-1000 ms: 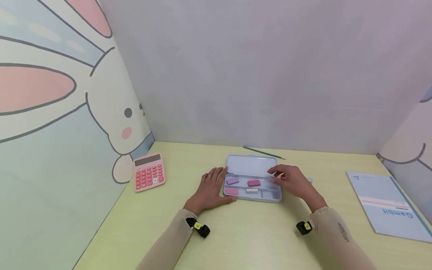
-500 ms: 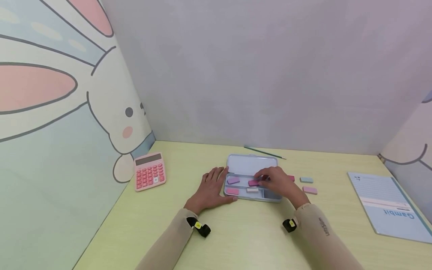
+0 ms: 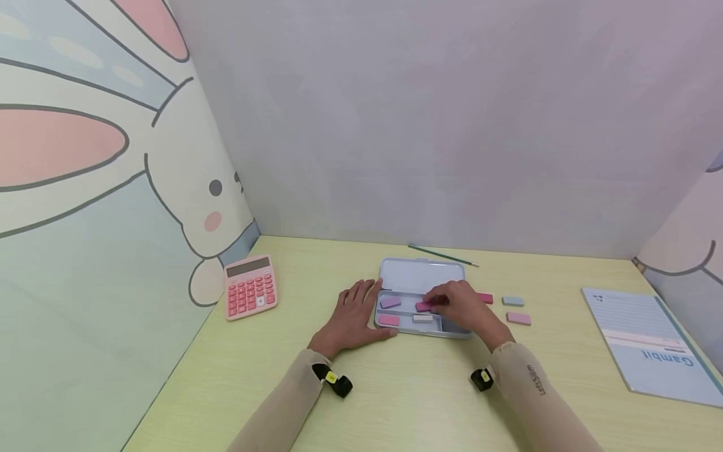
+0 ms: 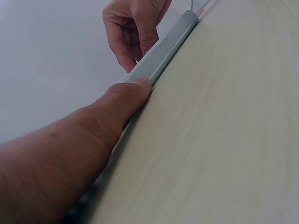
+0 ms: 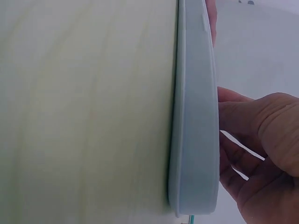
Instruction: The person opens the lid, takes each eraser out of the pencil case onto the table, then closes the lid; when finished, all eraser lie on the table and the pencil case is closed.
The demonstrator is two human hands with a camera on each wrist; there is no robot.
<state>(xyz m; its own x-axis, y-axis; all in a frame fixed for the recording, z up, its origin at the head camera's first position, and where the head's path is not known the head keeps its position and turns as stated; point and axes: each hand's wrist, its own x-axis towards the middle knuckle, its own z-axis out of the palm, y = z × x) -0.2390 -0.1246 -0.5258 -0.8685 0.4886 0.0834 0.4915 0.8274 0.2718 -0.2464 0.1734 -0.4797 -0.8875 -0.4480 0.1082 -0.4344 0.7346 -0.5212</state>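
Note:
A pale blue pencil case (image 3: 422, 276) lies with its lid back on the table. Inside are a purple eraser (image 3: 390, 302), a pink eraser (image 3: 388, 320), a white eraser (image 3: 422, 319) and a magenta eraser (image 3: 421, 307). My left hand (image 3: 350, 320) rests flat at the case's left end, fingers extended, with the thumb against the front wall (image 4: 163, 49). Thumb and fingers of my right hand (image 3: 463, 309) pinch the magenta eraser at its right end. In the right wrist view, the case wall (image 5: 198, 116) hides the fingertips.
Right of the case lie a dark pink eraser (image 3: 485, 298), a blue eraser (image 3: 513, 301) and a light pink eraser (image 3: 518, 319). Behind it is a green pencil (image 3: 443, 255). A pink calculator (image 3: 250, 288) sits far left, a notebook (image 3: 649, 345) far right.
My right hand has moved left from the case's right end to the magenta eraser, and its fingers have drawn together there. The erasers on the table came into view. My left hand stays put.

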